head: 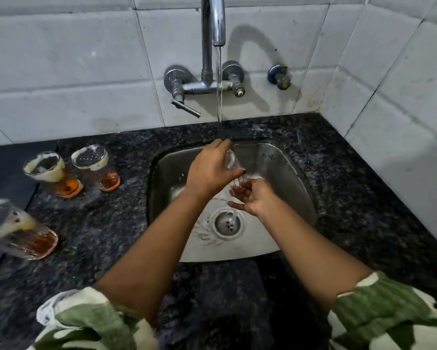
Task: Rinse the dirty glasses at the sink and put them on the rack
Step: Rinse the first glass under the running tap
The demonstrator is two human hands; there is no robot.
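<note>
Water from the tap (217, 26) strikes a clear glass (233, 164) tilted over the sink (283, 173); left hand (209, 170) grips it, right hand (252, 198) cups open beneath. Three dirty glasses (48, 170) wait left of the sink.

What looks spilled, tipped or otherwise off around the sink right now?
Nothing looks spilled or broken. The three dirty glasses left of the sink appear to lean, probably from the wide lens. No rack is in view.
</note>
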